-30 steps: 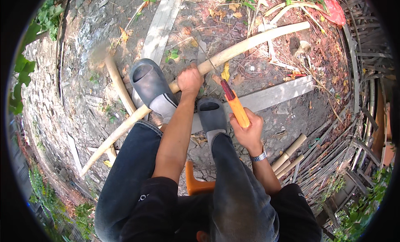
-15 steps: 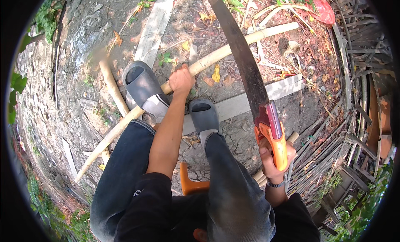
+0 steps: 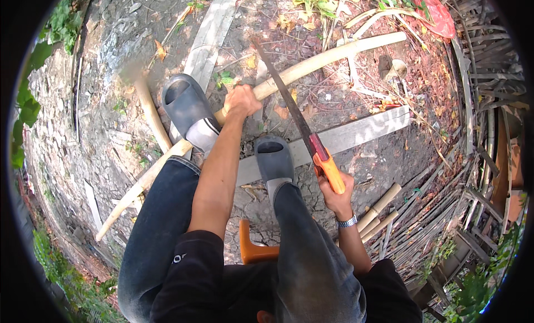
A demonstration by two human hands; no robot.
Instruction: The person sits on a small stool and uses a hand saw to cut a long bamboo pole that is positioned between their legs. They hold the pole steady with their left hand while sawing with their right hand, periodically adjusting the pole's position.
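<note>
A long pale peeled pole [image 3: 300, 68] slants across the ground, its far end at the upper right. My left hand [image 3: 242, 101] is wrapped round it near its middle, just right of my left clog [image 3: 188, 103]. My right hand [image 3: 336, 190] grips the orange handle of a handsaw [image 3: 290, 103]. The blade points up and left and crosses the pole a little right of my left hand. Whether its teeth touch the wood, I cannot tell. My right clog [image 3: 274, 157] is on a flat grey board [image 3: 356, 132] below the pole.
Another board [image 3: 208, 45] lies beyond my left foot, and a second pole [image 3: 151, 112] left of it. Short cut lengths of wood [image 3: 380, 206] rest beside my right wrist. An orange plastic piece [image 3: 253, 248] shows between my legs. Stacked sticks [image 3: 434, 211] line the right side.
My right hand has brought the saw left and down, so the blade now crosses the pole closer to my left hand. My left hand keeps its grip on the pole.
</note>
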